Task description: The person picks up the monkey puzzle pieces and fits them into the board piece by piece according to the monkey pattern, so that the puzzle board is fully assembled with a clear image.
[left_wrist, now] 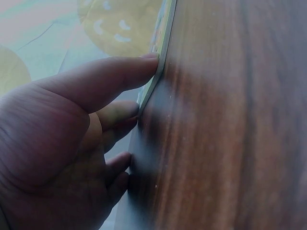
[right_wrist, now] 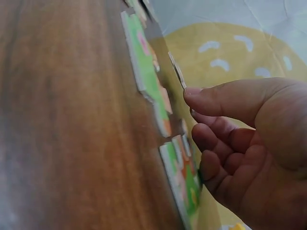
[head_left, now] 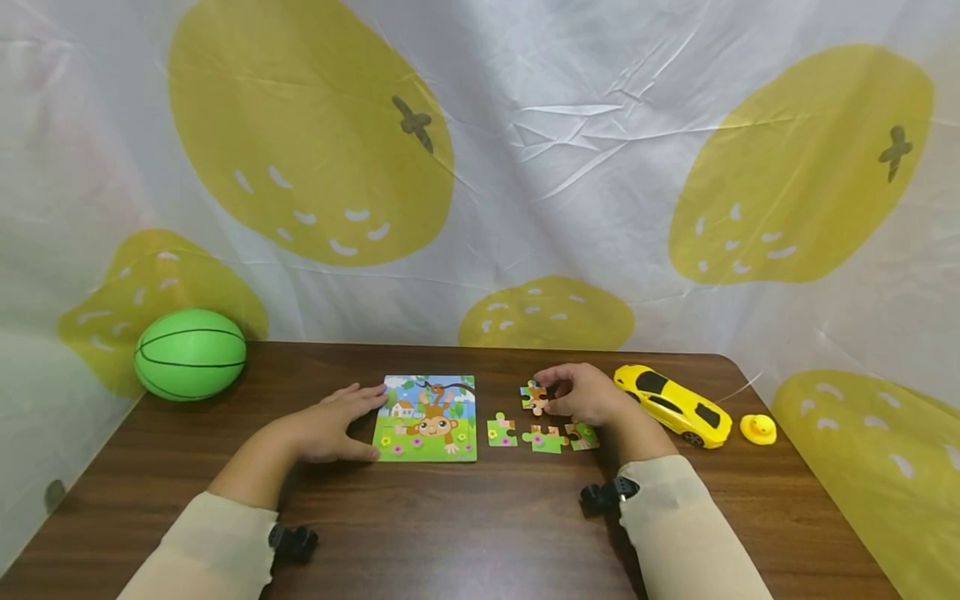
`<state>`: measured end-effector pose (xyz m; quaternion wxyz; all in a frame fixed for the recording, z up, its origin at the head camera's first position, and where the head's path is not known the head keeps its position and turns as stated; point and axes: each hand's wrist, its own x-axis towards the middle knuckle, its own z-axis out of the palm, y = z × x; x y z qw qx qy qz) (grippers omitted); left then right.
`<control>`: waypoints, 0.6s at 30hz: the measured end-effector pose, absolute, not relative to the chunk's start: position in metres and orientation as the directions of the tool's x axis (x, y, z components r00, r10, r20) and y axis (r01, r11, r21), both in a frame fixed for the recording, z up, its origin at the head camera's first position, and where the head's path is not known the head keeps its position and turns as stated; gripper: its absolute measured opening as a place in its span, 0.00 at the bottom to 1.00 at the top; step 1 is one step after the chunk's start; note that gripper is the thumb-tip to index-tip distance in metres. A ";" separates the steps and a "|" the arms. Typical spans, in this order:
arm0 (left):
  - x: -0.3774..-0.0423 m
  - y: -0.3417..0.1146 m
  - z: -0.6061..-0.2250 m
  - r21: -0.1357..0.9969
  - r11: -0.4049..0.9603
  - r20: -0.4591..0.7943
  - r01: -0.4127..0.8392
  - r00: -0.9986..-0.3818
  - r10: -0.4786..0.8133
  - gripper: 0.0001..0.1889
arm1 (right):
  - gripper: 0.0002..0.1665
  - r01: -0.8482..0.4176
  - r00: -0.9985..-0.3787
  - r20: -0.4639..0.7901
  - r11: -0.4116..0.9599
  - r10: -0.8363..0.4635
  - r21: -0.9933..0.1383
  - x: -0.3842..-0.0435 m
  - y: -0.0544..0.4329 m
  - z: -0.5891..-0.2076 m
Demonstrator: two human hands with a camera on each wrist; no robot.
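A square monkey puzzle board (head_left: pixel 433 446) lies flat on the brown table. Along its left edge rests my left hand (head_left: pixel 330 429), thumb at the near corner and fingers spread toward the far one. In the left wrist view the thumb (left_wrist: pixel 120 76) touches the board's edge. My right hand (head_left: pixel 588 396) pinches a puzzle piece (head_left: pixel 533 398) between thumb and fingers; in the right wrist view that piece (right_wrist: pixel 176 69) is seen edge-on, raised off the table. Nearer me lie a green puzzle piece (head_left: pixel 501 432), a middle piece (head_left: pixel 545 439) and a right piece (head_left: pixel 582 436), partly behind the hand.
Right of my right hand stands a yellow toy car (head_left: pixel 675 406), with a small yellow duck (head_left: pixel 758 429) beyond it. A green ball (head_left: pixel 191 355) sits at the table's far left. A lemon-print curtain (head_left: pixel 570 192) hangs behind the table (head_left: pixel 442 525).
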<state>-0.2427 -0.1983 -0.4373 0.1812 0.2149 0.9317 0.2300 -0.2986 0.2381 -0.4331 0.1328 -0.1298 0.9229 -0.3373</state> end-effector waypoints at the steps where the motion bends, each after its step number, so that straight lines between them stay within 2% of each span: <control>1: -0.243 -0.198 -0.437 0.505 0.803 -0.239 0.317 -0.842 0.483 0.51 | 0.27 -0.155 -0.932 -0.151 0.742 -0.328 -0.652 -0.298 0.238 -0.432; 9: -0.241 -0.198 -0.436 0.512 0.797 -0.235 0.320 -0.841 0.488 0.51 | 0.29 -0.230 -0.928 -0.079 0.728 -0.364 -0.646 -0.292 0.230 -0.420; 18: -0.241 -0.197 -0.436 0.502 0.801 -0.229 0.327 -0.842 0.488 0.51 | 0.29 -0.327 -0.889 -0.025 0.670 -0.458 -0.666 -0.283 0.193 -0.412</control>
